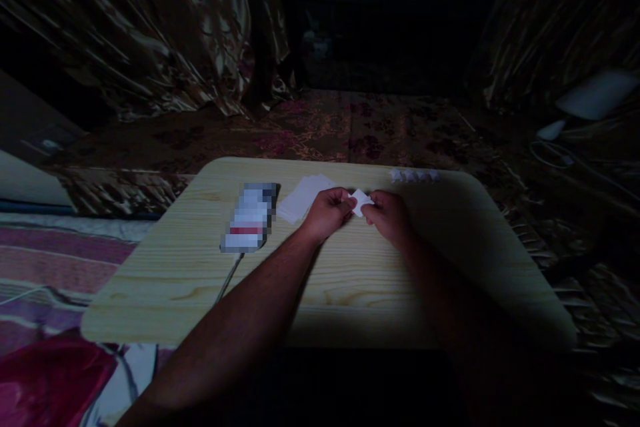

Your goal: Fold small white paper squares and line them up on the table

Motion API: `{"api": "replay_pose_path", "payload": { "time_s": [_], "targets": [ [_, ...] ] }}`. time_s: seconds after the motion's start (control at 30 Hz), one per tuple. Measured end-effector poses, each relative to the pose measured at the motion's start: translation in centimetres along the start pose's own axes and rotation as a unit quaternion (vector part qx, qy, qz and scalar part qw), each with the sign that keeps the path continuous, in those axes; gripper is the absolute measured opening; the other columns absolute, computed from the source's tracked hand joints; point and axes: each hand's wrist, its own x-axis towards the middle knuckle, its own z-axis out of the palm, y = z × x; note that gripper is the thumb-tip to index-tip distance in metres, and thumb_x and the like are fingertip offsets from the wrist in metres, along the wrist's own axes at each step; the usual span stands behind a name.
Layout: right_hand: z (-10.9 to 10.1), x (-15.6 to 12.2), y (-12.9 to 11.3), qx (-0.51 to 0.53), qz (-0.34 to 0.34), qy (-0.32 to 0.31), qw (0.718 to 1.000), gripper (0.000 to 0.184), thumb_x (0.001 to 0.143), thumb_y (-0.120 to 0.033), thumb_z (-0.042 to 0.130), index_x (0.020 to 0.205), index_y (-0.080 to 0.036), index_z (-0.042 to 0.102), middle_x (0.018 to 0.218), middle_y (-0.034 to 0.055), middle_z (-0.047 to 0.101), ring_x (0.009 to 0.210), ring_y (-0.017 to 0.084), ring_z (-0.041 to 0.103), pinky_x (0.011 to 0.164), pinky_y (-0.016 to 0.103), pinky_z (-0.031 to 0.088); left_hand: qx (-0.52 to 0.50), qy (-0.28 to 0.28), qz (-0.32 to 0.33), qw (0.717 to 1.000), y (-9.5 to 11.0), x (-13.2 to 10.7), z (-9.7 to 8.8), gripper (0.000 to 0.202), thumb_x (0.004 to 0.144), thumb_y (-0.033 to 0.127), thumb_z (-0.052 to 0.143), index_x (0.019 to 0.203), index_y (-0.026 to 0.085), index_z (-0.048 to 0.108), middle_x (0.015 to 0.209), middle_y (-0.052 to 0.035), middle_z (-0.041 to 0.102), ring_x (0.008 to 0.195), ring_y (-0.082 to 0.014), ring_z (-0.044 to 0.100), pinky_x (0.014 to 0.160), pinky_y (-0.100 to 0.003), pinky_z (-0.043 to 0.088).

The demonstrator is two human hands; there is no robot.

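Between both hands, a small folded piece of white paper (pixel 360 201) is held just above the wooden table (pixel 350 287). My left hand (pixel 327 212) pinches its left side, thumb on top. From the right, my right hand (pixel 389 215) grips the opposite edge with thumb and fingers closed. Just behind my left hand lies a fanned stack of white paper sheets (pixel 304 197). Several small folded white paper pieces (pixel 410 175) stand in a row at the table's far right edge; their exact shape is too small to tell.
A phone with a blurred screen (pixel 250 217) lies on the left of the table, its cable (pixel 229 279) running toward the front edge. Behind the table is a patterned cloth surface (pixel 320 123). A striped bedspread (pixel 60 267) is at left, and a white lamp (pixel 595 95) at right.
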Motion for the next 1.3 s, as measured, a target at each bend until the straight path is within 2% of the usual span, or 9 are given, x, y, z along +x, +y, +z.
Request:
{"api": "replay_pose_path", "payload": {
  "time_s": [0.27,0.47,0.7,1.3],
  "targets": [
    [-0.1,-0.2,-0.1,-0.029,-0.016,0.0,0.999,0.015,0.072,-0.031,0.06,0.063,-0.02,0.06,0.052,-0.0036,0.056,0.052,0.012,0.047,0.05,0.025,0.03,-0.003,-0.007,0.0,1.0,0.0,0.0,0.0,0.039,0.072,0.048,0.078,0.066,0.016,0.057,0.053,0.0031,0.052,0.046,-0.0069,0.039,0.047,-0.023,0.026],
    [-0.2,-0.3,-1.1,-0.029,0.027,-0.019,0.999,0.02,0.075,-0.033,0.06,0.06,-0.02,0.057,0.05,-0.0032,0.058,0.047,0.012,0.048,0.048,0.025,0.03,-0.009,0.007,0.001,1.0,-0.3,0.1,0.0,0.036,0.073,0.046,0.075,0.068,0.017,0.056,0.054,0.0032,0.053,0.047,-0.0075,0.041,0.048,-0.023,0.027],
    [-0.2,-0.3,-0.7,-0.033,0.0,-0.009,0.999,0.017,0.074,-0.032,0.062,0.063,-0.02,0.06,0.051,-0.0035,0.057,0.049,0.012,0.049,0.049,0.025,0.033,0.01,-0.002,0.008,1.0,-0.5,0.1,-0.2,0.032,0.077,0.045,0.072,0.07,0.017,0.058,0.053,0.0033,0.052,0.047,-0.0079,0.04,0.048,-0.023,0.027],
    [-0.5,-0.4,-1.6,-0.025,0.041,0.0,0.999,0.017,0.07,-0.03,0.061,0.056,-0.021,0.057,0.047,-0.0042,0.054,0.045,0.012,0.045,0.047,0.026,0.031,0.012,0.012,0.027,0.999,-0.6,0.1,-0.1,0.034,0.079,0.047,0.07,0.069,0.017,0.055,0.054,0.0033,0.051,0.048,-0.0081,0.04,0.049,-0.023,0.026]
  ]
}}
